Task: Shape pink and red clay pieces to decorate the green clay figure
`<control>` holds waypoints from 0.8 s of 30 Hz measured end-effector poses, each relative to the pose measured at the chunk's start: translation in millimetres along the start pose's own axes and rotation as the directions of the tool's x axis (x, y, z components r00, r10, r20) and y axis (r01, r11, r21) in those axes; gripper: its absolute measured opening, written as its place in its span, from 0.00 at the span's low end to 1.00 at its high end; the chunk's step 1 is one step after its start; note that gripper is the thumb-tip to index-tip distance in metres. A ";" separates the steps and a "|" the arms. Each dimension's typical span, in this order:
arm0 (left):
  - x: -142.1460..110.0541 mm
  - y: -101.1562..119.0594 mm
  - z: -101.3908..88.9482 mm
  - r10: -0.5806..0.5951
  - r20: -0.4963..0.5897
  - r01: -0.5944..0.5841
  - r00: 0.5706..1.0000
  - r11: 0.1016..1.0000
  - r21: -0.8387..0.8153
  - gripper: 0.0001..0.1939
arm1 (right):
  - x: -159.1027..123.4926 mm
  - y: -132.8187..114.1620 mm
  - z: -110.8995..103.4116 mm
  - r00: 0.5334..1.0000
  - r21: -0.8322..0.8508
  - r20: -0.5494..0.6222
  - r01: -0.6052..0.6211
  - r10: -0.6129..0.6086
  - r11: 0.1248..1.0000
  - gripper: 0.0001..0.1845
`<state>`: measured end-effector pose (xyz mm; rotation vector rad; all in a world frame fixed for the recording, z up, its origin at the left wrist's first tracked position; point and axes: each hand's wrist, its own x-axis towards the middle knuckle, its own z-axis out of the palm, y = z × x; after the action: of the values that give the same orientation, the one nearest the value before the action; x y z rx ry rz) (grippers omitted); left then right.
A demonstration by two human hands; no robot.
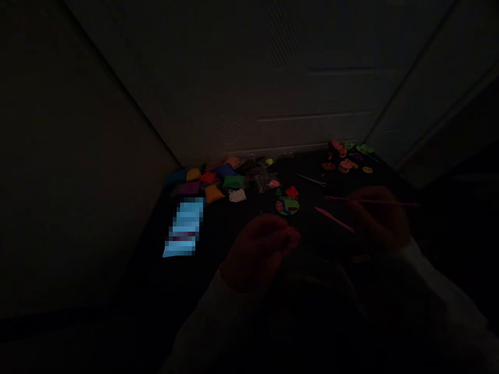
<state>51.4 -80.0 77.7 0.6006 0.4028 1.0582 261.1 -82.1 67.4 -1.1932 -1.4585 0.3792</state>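
Observation:
The light is very dim. My left hand (259, 252) is closed in a pinch, and a small reddish bit (290, 232) shows at its fingertips, too dark to name. My right hand (380, 221) grips a thin pink modelling tool (335, 198), which lies level across the fingers. Between the hands, a second pink modelling tool (334, 218) rests on the dark table. Just beyond my left hand is a round green clay piece (287, 206) with red, blue and pink shapes on it. A red clay piece (292, 191) and a small green one (278, 191) sit behind it.
Colourful clay packets (234, 182) crowd the table's back left. A lit phone-like screen (185, 228), blurred out, lies at the left. Scissors (312, 179) lie behind the tools. Several small clay figures (345, 165) stand at the back right. A pale panelled surface (234, 93) rises behind the table.

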 end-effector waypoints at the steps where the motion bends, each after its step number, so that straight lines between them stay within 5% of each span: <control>1: 1.4 -0.2 -4.6 0.005 -0.023 -0.005 1.000 1.000 -0.003 0.06 | 5.0 17.6 -1.2 0.999 -0.095 0.047 0.023 -0.018 0.995 0.06; 3: 4.9 -1.1 -14.1 0.028 -0.097 -0.028 0.995 1.000 0.005 0.05 | 14.0 55.4 -5.4 0.955 -0.236 0.296 0.083 -0.010 0.968 0.06; 5: 9.1 -3.0 -23.3 0.023 -0.155 -0.022 0.988 1.000 0.010 0.05 | 21.3 87.7 -9.7 0.854 -0.278 0.516 0.248 -0.073 0.928 0.08; 8: 14.6 -6.6 -33.2 0.000 -0.220 -0.004 0.975 1.000 -0.017 0.07 | 29.5 112.9 -10.2 0.710 -0.317 0.688 0.480 -0.149 0.818 0.12; 10: 16.4 -8.0 -35.9 -0.003 -0.257 -0.002 0.966 1.000 -0.021 0.08 | 33.5 115.8 -7.0 0.660 -0.345 0.736 0.556 -0.149 0.757 0.15; 16: 15.8 -6.1 -29.4 0.009 -0.318 0.000 0.948 1.000 0.029 0.08 | 48.9 123.6 -8.9 0.657 -0.352 0.739 0.563 -0.147 0.748 0.24; 20: 14.9 -5.0 -22.8 0.010 -0.241 -0.006 0.970 1.000 0.016 0.06 | 71.0 149.9 -9.2 0.797 -0.533 0.604 0.424 -0.021 0.732 0.21; 24: 12.9 -2.9 -14.9 -0.022 -0.187 0.020 0.982 1.000 -0.012 0.06 | 96.2 165.3 -1.7 0.744 -0.656 0.636 0.381 0.205 0.652 0.18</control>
<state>50.5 -65.5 64.0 0.4882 0.5660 1.0995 353.3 67.0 -9.0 -1.7375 -2.4783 0.0848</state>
